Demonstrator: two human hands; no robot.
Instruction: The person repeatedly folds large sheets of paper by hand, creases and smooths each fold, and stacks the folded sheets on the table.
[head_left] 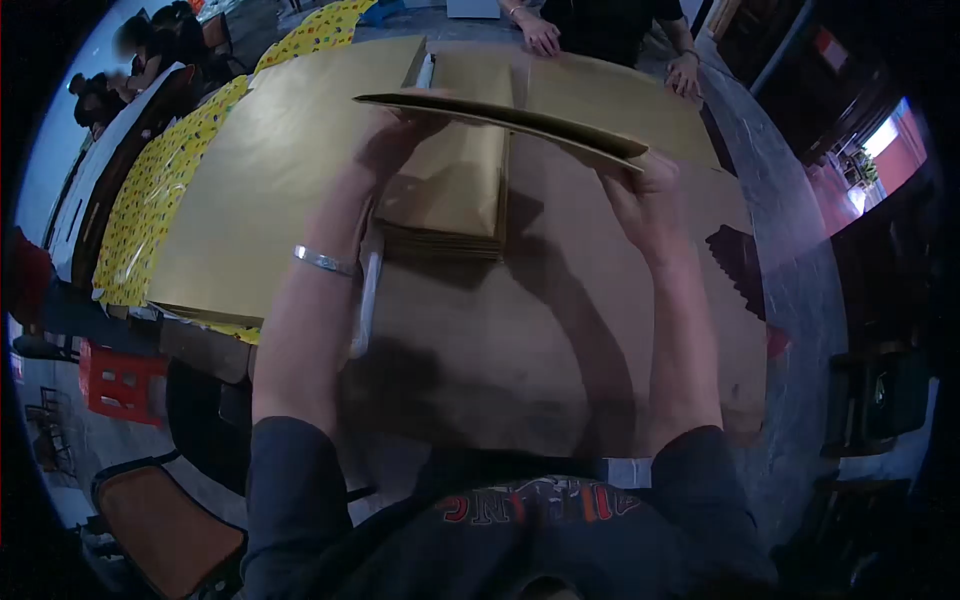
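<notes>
Both my hands hold a folded sheet of brown paper [520, 122] up above the table, seen nearly edge-on with a narrow gap between its layers. My left hand [405, 128] grips its left end, the fingers partly hidden behind it. At the right end, my right hand [645, 185] is closed around the corner. Beneath the raised sheet lies a neat stack of folded brown paper [445, 200]. A large pile of flat brown sheets [270, 170] is to the left, and a pale narrow strip [367, 300] runs along the stack's left side.
Brown sheeting [480, 350] covers the table in front of me. Across it stands another person, whose hands [542, 38] rest on the far side. A yellow patterned cloth [165, 195] hangs at the left. A chair [170, 530] and a red stool [122, 383] stand lower left.
</notes>
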